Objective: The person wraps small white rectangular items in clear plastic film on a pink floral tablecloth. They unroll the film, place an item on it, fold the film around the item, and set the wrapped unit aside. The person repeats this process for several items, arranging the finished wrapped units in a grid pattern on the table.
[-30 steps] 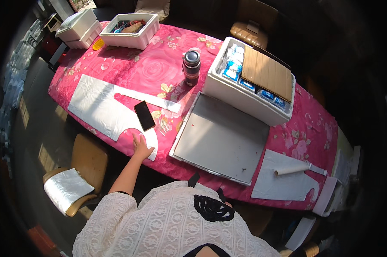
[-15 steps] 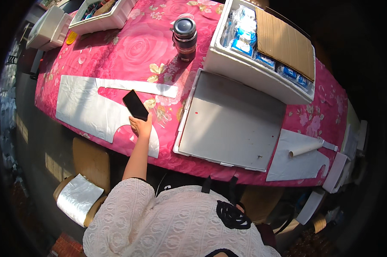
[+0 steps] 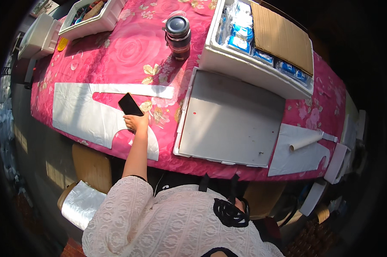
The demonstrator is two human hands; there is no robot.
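Note:
In my left hand (image 3: pixel 137 122) is a black-screened smartphone (image 3: pixel 131 104), the fingers closed on its lower end. It is over the table, above a flat white cut-out sheet (image 3: pixel 88 113) with a long strip and curved edges. Only a small patch of skin that seems to be my right hand (image 3: pixel 239 204) shows, low at my body behind a black rosette on the clothing. Its fingers are hidden. To the right of the phone lies a large grey-white flat board (image 3: pixel 232 120) with raised white edges.
Behind the board stands a white foam box (image 3: pixel 244 68) of blue-and-white packets under cardboard (image 3: pixel 281 36). A dark-lidded bottle (image 3: pixel 178 37) stands left of it. A white bin (image 3: pixel 90 23) is far left. At right, a paper roll (image 3: pixel 306 141) rests on another white sheet (image 3: pixel 283 158). A chair (image 3: pixel 90 165) stands front left.
My left hand and the phone have shifted slightly left over the white sheet, still held together. The whole view has also moved a little.

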